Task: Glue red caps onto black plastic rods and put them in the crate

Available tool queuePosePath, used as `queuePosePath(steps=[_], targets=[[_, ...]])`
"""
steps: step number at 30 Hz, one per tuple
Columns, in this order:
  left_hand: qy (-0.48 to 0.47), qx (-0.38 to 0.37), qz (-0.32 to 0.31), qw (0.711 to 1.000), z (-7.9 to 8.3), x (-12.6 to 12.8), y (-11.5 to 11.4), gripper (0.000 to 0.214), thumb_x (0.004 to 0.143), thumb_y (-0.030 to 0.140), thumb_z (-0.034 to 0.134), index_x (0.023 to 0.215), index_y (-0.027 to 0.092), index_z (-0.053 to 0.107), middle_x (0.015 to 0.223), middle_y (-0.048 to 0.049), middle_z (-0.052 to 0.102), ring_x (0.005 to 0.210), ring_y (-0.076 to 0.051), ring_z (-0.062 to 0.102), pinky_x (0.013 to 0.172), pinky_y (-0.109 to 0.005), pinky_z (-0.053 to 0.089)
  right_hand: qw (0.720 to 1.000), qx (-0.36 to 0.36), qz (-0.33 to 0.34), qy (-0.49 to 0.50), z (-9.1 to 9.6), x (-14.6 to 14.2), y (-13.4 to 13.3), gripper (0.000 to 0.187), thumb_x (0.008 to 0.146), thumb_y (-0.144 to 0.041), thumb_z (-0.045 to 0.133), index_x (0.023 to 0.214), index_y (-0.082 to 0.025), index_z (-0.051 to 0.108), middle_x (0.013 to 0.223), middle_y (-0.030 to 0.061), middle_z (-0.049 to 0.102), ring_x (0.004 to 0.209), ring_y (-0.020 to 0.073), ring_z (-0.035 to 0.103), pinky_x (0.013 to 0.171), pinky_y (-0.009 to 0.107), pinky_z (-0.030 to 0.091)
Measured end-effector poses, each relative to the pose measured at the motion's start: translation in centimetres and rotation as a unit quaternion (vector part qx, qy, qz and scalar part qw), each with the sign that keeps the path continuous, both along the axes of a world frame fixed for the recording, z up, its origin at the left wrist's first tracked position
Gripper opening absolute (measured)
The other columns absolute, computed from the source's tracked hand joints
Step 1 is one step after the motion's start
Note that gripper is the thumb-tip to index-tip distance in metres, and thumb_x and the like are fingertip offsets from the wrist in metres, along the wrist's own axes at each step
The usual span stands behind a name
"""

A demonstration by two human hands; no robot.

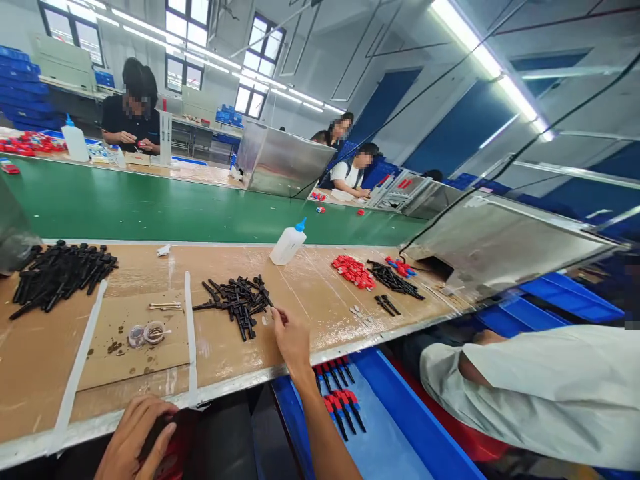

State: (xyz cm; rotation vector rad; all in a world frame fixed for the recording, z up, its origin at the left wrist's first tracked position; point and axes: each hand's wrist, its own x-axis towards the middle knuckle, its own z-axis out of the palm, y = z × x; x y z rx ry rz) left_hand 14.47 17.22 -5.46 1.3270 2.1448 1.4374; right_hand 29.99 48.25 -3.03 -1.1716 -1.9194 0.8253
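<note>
My right hand reaches over the table, thumb and forefinger pinched together at the right edge of a pile of black rod-shaped plastic parts. What lies between the fingertips is too small to make out. Small clear pieces lie just left of those fingertips. My left hand is low at the table's front edge, its fingers curled and the thumb opposite, around something dark that I cannot identify. Beyond it, a cardboard sheet carries two small round tubs and some cotton swabs.
More black parts lie far left. A white bottle with blue cap stands ahead, red parts to its right. Below the edge, a blue bin holds red-and-black assemblies. A co-worker's pale sleeve is close at right.
</note>
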Motion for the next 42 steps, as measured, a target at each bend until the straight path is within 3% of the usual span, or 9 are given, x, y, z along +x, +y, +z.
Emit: queuePosePath(steps=[6, 11, 14, 16, 19, 23, 27, 33, 42], targets=[[-0.205, -0.012, -0.002, 0.979, 2.3, 1.5, 1.6, 0.031, 0.093, 0.045, 0.049, 0.108, 0.029, 0.070, 0.113, -0.0034, 0.071, 0.112, -0.023, 0.062, 0.103, -0.036, 0.047, 0.967, -0.195, 0.155, 0.058, 1.7, 1.2, -9.0, 0.051, 0.086, -0.062, 0.055, 0.082, -0.014, 0.073, 0.067, 0.0057, 0.066, 0.050, 0.0124, 0.051, 0.046, 0.024, 0.041], [-0.412, 0.062, -0.032, 0.908, 4.2, 2.4, 3.2, 0.038, 0.091, 0.048, 0.053, 0.115, 0.022, 0.066, 0.116, -0.0082, 0.069, 0.114, -0.025, 0.060, 0.108, -0.043, 0.042, 0.811, -0.453, 0.360, 0.085, 1.4, -1.2, -15.8, 0.040, 0.084, -0.055, 0.065, 0.081, -0.015, 0.073, 0.063, 0.0010, 0.063, 0.045, 0.0062, 0.044, 0.044, 0.018, 0.037], [-0.490, 0.157, 0.034, 0.857, 4.5, 2.3, 2.9, 0.031, 0.090, 0.047, 0.057, 0.095, 0.019, 0.069, 0.083, -0.0041, 0.067, 0.085, -0.019, 0.064, 0.088, -0.034, 0.051, 0.903, -0.186, 0.386, -0.033, 2.2, -3.2, -12.1, 0.043, 0.088, -0.057, 0.057, 0.086, -0.018, 0.075, 0.072, 0.0039, 0.071, 0.060, 0.0144, 0.062, 0.054, 0.024, 0.051], [-0.525, 0.192, 0.077, 0.826, 4.6, 1.9, 2.2, 0.028, 0.087, 0.046, 0.061, 0.089, 0.018, 0.067, 0.069, -0.0002, 0.058, 0.068, -0.014, 0.058, 0.071, -0.027, 0.050, 0.960, 0.045, 0.264, -0.079, 2.8, -5.3, -7.1, 0.044, 0.093, -0.055, 0.049, 0.105, -0.019, 0.073, 0.101, 0.0117, 0.073, 0.093, 0.0241, 0.067, 0.082, 0.039, 0.055], [-0.558, 0.196, 0.118, 0.798, 4.4, 1.5, 0.9, 0.028, 0.084, 0.045, 0.067, 0.090, 0.017, 0.065, 0.063, 0.0020, 0.054, 0.053, -0.010, 0.047, 0.054, -0.023, 0.040, 0.949, 0.132, 0.262, -0.114, 2.6, -9.2, -0.1, 0.064, 0.074, -0.059, 0.071, 0.125, -0.021, 0.065, 0.141, 0.0179, 0.051, 0.133, 0.0378, 0.042, 0.109, 0.058, 0.030], [-0.555, 0.170, 0.147, 0.801, 3.6, 1.8, -0.1, 0.034, 0.079, 0.048, 0.070, 0.090, 0.016, 0.066, 0.061, 0.0015, 0.054, 0.050, -0.008, 0.042, 0.050, -0.022, 0.033, 0.902, 0.186, 0.348, -0.175, 0.8, -12.7, 3.2, 0.065, 0.060, -0.058, 0.083, 0.120, -0.035, 0.069, 0.135, 0.0089, 0.058, 0.129, 0.0375, 0.047, 0.111, 0.059, 0.027], [-0.559, 0.165, 0.139, 0.800, 2.7, 1.9, -0.4, 0.036, 0.078, 0.049, 0.071, 0.090, 0.016, 0.066, 0.060, 0.0015, 0.053, 0.051, -0.009, 0.042, 0.049, -0.023, 0.033, 0.892, 0.210, 0.356, -0.182, -0.6, -11.9, 3.5, 0.031, 0.088, -0.044, 0.062, 0.114, -0.031, 0.071, 0.114, 0.0065, 0.068, 0.110, 0.0253, 0.060, 0.101, 0.043, 0.042], [-0.570, 0.154, 0.108, 0.800, 2.4, 1.4, -0.5, 0.037, 0.085, 0.050, 0.063, 0.097, 0.015, 0.066, 0.062, 0.0050, 0.041, 0.047, -0.005, 0.030, 0.049, -0.022, 0.023, 0.926, 0.212, 0.282, -0.135, -0.2, -7.4, 3.3, 0.029, 0.087, -0.040, 0.064, 0.107, -0.022, 0.074, 0.108, 0.0117, 0.069, 0.106, 0.0298, 0.060, 0.101, 0.052, 0.042], [-0.642, 0.174, 0.083, 0.742, 2.6, 0.9, -0.4, 0.040, 0.089, 0.051, 0.056, 0.104, 0.015, 0.066, 0.072, 0.0027, 0.041, 0.054, -0.006, 0.027, 0.053, -0.023, 0.024, 0.937, 0.071, 0.341, -0.024, 1.4, -9.5, -9.8, 0.029, 0.091, -0.037, 0.062, 0.115, -0.022, 0.068, 0.088, 0.0023, 0.072, 0.075, 0.0153, 0.066, 0.073, 0.027, 0.055]])
